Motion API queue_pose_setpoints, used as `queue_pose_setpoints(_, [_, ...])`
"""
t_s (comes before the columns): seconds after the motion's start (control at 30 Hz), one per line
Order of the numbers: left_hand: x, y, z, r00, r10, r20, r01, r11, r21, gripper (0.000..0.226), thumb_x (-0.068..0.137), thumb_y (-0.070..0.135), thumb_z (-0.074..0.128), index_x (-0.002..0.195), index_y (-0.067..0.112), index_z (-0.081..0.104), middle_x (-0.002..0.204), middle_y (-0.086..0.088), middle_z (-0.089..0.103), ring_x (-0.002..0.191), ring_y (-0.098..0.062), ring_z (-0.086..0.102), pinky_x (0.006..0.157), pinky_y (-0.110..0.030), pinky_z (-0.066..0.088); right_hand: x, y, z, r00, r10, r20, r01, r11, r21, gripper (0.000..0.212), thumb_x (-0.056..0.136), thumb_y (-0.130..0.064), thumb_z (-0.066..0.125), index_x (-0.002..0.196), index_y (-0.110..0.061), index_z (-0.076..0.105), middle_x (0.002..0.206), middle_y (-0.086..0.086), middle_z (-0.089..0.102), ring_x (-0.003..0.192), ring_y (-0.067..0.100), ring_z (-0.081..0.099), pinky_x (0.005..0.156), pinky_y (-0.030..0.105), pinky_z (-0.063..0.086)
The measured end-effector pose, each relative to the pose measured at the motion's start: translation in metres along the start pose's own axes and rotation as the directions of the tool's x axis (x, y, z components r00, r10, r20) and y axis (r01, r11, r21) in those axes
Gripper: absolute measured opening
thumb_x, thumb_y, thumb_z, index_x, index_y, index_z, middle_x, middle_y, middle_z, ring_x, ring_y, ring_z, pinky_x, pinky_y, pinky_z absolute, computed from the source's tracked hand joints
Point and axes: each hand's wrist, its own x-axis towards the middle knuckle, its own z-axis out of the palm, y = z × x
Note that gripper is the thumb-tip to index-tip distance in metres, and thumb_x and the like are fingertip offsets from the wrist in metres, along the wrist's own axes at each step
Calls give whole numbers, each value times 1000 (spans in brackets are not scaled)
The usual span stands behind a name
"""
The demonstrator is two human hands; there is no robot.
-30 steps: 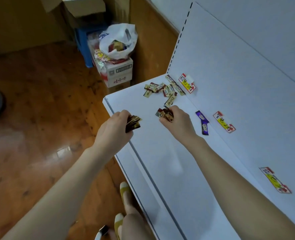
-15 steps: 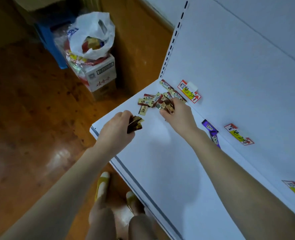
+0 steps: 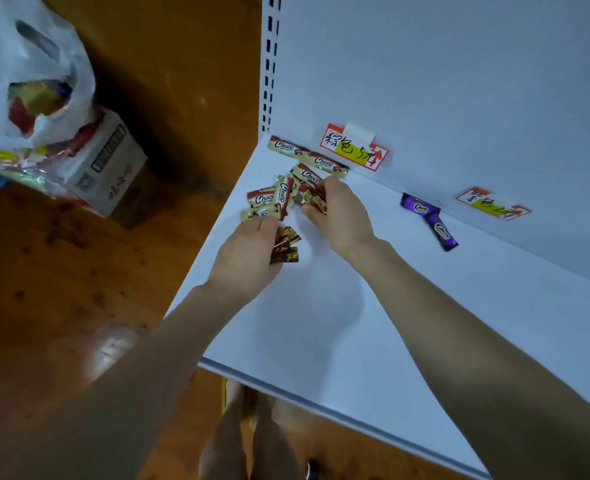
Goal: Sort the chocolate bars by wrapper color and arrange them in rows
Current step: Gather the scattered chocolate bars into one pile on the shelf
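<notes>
The left hand [image 3: 248, 252] is closed around a fan of brown bars [image 3: 286, 244], whose ends stick out to the right past the thumb. The hand hovers low over the left part of the white shelf [image 3: 321, 334]. The right hand [image 3: 340, 216] lies just to the right and a little farther back. The two hands are close together but not touching. Its curled fingers pinch a small clutch of brown bars [image 3: 316, 199] at the right edge of the loose pile of Choco bars [image 3: 272, 199].

That pile sits in the far left corner of the shelf, just beyond both hands, its brown-and-gold wrappers overlapping at odd angles. The left hand's fingertips reach the pile's near edge. Behind it, a pair of Choco bars [image 3: 307, 155] lies end to end along the back panel [image 3: 459, 81], beneath a red-and-yellow label [image 3: 354, 151] with handwritten characters. Two purple bars [image 3: 430, 220] lie well to the right of the right hand, below a second label [image 3: 492, 204]; they meet at an angle near the back panel.

Off the shelf to the left, a white plastic bag [image 3: 16, 64] rests on a cardboard box [image 3: 110, 164] above the wooden floor [image 3: 44, 289].
</notes>
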Motion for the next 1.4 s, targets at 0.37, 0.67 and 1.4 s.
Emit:
queue_pose_setpoints(0.37, [17, -14, 21, 992, 122, -9, -122, 992, 44, 60, 83, 37, 66, 133, 10, 46, 130, -10, 50, 121, -26, 43, 96, -32, 35, 12, 9, 18, 999, -28, 27, 29, 999, -42, 48, 88, -36, 59, 125, -9, 45, 122, 12, 50, 114, 27, 43, 88, 35, 39])
queue_pose_setpoints(0.67, [-15, -6, 9, 913, 357, -195, -342, 933, 110, 30, 63, 5, 83, 89, 0, 68, 83, -17, 68, 75, -36, 66, 65, -42, 55, -30, 22, -19, 995, -40, -97, 42, 999, 20, 35, 95, -23, 49, 128, -12, 53, 128, 10, 55, 121, 27, 43, 94, 32, 35])
queue_pose_setpoints(1.4, [-103, 307, 116, 536, 841, 77, -840, 521, 150, 37, 81, 27, 43, 87, 1, 69, 75, -13, 68, 63, -33, 65, 57, -40, 55, -411, 304, -182, 620, 686, -380, -674, 714, 190, 34, 95, -23, 49, 120, -2, 54, 112, 15, 61, 107, 31, 54, 84, 36, 44])
